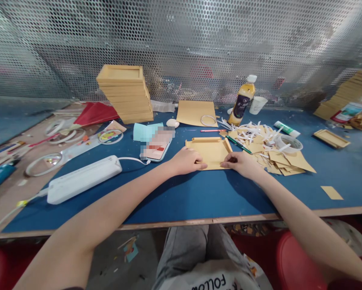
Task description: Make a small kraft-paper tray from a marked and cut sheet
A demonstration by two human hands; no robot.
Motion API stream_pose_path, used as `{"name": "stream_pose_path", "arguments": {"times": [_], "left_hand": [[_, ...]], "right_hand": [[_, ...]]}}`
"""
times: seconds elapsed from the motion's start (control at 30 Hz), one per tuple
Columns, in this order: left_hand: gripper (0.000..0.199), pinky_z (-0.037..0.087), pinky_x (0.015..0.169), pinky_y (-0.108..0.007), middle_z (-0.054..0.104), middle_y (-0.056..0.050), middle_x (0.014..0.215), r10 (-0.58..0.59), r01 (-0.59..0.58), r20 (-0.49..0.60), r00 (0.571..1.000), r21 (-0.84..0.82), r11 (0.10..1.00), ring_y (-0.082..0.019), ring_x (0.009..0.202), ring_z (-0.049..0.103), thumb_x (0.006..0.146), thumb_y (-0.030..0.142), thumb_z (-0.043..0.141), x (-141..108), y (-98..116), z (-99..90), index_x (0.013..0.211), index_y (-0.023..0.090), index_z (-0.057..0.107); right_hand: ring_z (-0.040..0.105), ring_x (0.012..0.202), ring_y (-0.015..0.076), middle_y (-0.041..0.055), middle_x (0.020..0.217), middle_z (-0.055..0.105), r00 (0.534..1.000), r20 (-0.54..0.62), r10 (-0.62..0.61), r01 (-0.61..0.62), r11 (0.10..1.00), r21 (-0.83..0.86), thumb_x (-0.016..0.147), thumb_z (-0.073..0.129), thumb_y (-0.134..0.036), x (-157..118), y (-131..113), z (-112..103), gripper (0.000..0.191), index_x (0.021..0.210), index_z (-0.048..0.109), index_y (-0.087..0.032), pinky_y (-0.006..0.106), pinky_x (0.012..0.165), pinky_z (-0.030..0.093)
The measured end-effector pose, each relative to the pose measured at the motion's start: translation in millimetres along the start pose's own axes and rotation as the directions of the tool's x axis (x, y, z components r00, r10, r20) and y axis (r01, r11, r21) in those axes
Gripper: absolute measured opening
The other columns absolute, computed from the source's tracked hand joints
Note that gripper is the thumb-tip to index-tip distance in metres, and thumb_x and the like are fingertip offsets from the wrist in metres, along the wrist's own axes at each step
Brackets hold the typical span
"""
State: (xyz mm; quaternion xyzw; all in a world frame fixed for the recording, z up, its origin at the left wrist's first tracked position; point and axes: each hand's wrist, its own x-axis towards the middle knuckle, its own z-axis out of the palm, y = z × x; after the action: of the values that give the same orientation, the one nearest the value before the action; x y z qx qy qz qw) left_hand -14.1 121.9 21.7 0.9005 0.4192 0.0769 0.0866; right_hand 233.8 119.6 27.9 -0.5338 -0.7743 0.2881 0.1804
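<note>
A shallow tan cardboard tray (210,152) lies on the blue tabletop in front of me, its far and right edges folded up into rims. My left hand (189,160) grips its near left corner, fingers curled and thumb along the near edge. At the near right corner, my right hand (239,163) pinches the card between thumb and fingers. The near edge looks flat, with both thumbs close to it. Just beyond the right rim lie a green pen (239,144) and a pink pencil (213,130).
A tall stack of tan trays (128,96) stands at the back left. Nearer are a phone (159,145) and white power strip (84,179). To the right are a drink bottle (243,100), paper cup (258,104), white strips, card scraps (290,161) and a tube (286,129).
</note>
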Motion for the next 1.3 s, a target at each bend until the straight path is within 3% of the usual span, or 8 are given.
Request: {"name": "stream_pose_path", "arguments": {"times": [0.53, 1.3], "left_hand": [[0.040, 0.029, 0.073, -0.029, 0.065, -0.001, 0.075, 0.040, -0.040, -0.021, 0.999, -0.002, 0.999, -0.018, 0.078, 0.057, 0.091, 0.044, 0.050, -1, -5, 1.0, 0.064, 0.018, 0.061], [0.036, 0.029, 0.073, -0.030, 0.060, -0.001, 0.076, 0.037, -0.037, -0.038, 0.999, -0.014, 0.999, -0.017, 0.079, 0.055, 0.091, 0.041, 0.050, -3, -2, 2.8, 0.064, 0.018, 0.058]], "right_hand": [[0.057, 0.063, 0.0183, 0.0030, 0.069, 0.065, 0.999, -0.036, -0.030, 0.025, 0.993, -0.118, 0.080, 0.063, -0.032, -2, -2, 8, 0.015, 0.071, 0.058, -0.021, 0.028, 0.057, 0.039], [0.056, 0.065, 0.0175, 0.0018, 0.068, 0.062, 0.995, -0.059, -0.075, 0.068, 0.991, -0.113, 0.079, 0.063, -0.030, -1, 1, 11, 0.013, 0.072, 0.057, -0.021, 0.027, 0.058, 0.039]]}}
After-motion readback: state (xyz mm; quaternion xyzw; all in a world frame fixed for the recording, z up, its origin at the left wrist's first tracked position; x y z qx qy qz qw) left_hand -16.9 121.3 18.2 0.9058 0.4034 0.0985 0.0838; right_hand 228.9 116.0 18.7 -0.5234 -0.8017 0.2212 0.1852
